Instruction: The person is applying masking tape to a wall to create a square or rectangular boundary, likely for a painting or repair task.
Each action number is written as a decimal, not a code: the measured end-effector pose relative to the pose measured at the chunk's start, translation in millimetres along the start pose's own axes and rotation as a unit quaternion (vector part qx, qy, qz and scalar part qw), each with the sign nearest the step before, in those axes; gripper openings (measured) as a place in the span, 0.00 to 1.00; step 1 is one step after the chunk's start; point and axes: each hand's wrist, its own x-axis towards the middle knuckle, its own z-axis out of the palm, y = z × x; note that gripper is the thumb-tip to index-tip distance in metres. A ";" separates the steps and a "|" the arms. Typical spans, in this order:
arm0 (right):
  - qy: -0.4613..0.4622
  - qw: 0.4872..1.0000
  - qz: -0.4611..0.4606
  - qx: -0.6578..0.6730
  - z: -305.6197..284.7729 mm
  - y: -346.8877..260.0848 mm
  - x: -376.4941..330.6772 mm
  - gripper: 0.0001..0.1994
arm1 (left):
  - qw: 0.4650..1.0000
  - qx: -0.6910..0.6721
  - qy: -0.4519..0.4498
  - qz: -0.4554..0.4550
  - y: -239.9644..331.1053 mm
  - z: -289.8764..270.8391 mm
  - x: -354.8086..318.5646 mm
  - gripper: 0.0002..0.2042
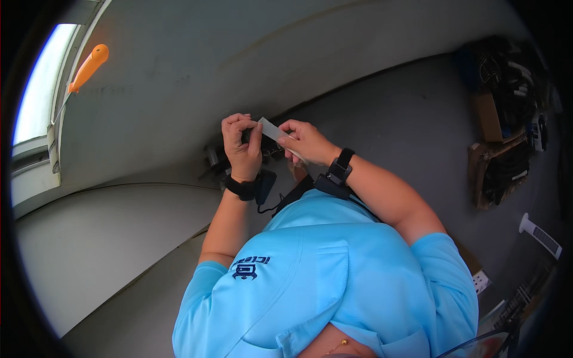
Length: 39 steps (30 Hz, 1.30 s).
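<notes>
Between my two hands a pale flat strip (272, 129) slants from upper left to lower right. The fingers of my right hand (309, 143) are closed round its lower part, thumb on top. At the strip's upper left end, the thumb and forefinger of my left hand (242, 149) are pinched together on its corner, while the other fingers curl above. Whether it is paper, tape or plastic I cannot tell. Both wrists wear black straps with small dark devices. Behind and below the hands is a dark mechanical object (216, 158), mostly hidden.
An orange-handled tool (89, 67) with a thin shaft hangs by the window (39, 89) at upper left. A grey wall (179, 77) rises ahead. To the right, dark cables, a cardboard box (488, 117) and a wooden crate (482, 173) are piled on the grey floor (394, 119).
</notes>
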 end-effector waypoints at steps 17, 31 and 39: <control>0.316 0.908 0.275 0.015 -203.2 127.7 -224.0 0.05 | 0.689 0.046 -0.383 -0.613 -41.2 -92.7 -353.3 0.17; 0.369 0.776 0.509 0.051 -159.9 249.3 -448.5 0.07 | 0.656 0.043 -0.308 -0.687 -35.2 -86.1 -351.4 0.17; 0.351 0.805 0.479 -0.006 -111.9 155.7 -383.1 0.08 | 0.641 0.023 -0.350 -0.683 -74.5 -93.1 -335.3 0.17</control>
